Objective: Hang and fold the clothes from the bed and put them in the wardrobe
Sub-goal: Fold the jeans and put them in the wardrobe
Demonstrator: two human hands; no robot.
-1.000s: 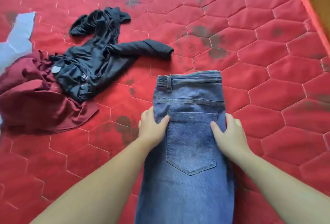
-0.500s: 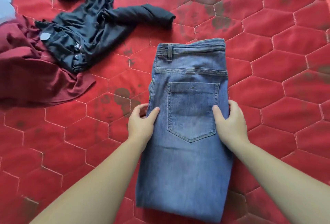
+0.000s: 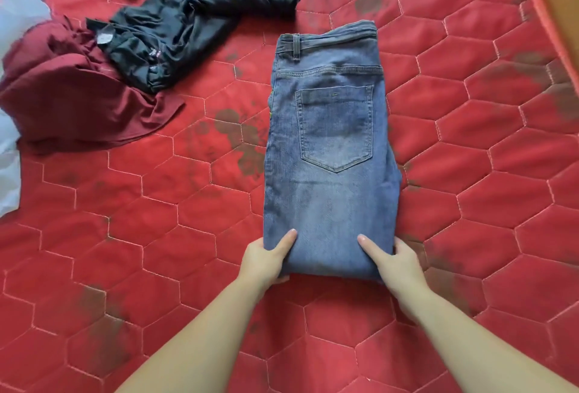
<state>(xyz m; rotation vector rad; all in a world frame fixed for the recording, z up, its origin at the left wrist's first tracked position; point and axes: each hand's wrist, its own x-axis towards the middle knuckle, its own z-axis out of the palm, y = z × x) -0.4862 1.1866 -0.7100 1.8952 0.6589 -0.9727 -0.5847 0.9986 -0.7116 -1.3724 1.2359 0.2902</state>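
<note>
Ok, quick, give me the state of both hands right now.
Left hand: grips the near left corner of the folded jeans, thumb on top.
Right hand: grips the near right corner, thumb on top.

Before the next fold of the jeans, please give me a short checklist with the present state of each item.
1. Left hand grips the near left corner of the jeans: ok.
2. Right hand grips the near right corner: ok.
3. Jeans lie flat, pocket side up: ok.
4. Black garment and maroon garment lie apart from the jeans: ok.
5. Layers under the jeans are even: cannot tell.
6. Bare mattress around the jeans: ok.
</note>
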